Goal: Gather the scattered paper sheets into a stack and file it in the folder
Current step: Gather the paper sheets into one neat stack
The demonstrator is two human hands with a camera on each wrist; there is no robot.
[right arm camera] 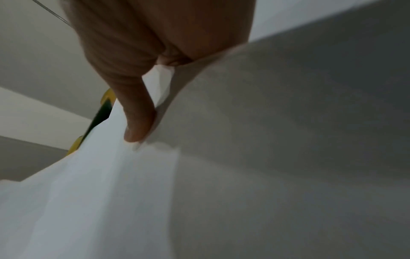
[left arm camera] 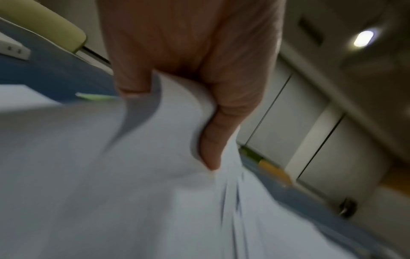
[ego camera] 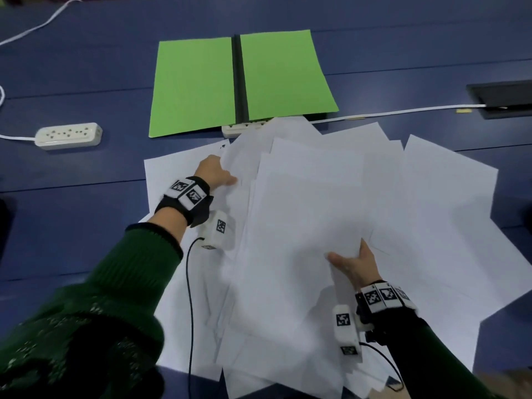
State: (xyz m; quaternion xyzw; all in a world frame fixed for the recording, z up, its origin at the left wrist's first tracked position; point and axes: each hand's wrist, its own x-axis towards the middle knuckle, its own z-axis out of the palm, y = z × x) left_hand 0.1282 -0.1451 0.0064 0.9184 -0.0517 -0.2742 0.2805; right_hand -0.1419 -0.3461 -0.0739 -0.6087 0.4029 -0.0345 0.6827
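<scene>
Both hands pinch paper sheets (ego camera: 311,214) mid-gather.
Our left hand (ego camera: 214,171) and right hand (ego camera: 355,264) grip sheets; next we square them toward the folder (ego camera: 195,84).

A blue table (ego camera: 86,82) carries an open green folder (ego camera: 195,82) at the far centre, white paper sheets (ego camera: 431,211) spread across the near side, a white power strip (ego camera: 69,135) at left and a white cable (ego camera: 388,112) at right.

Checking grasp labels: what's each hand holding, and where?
Left hand pinches paper sheets at their far-left edge; right hand pinches them at the near edge.
</scene>
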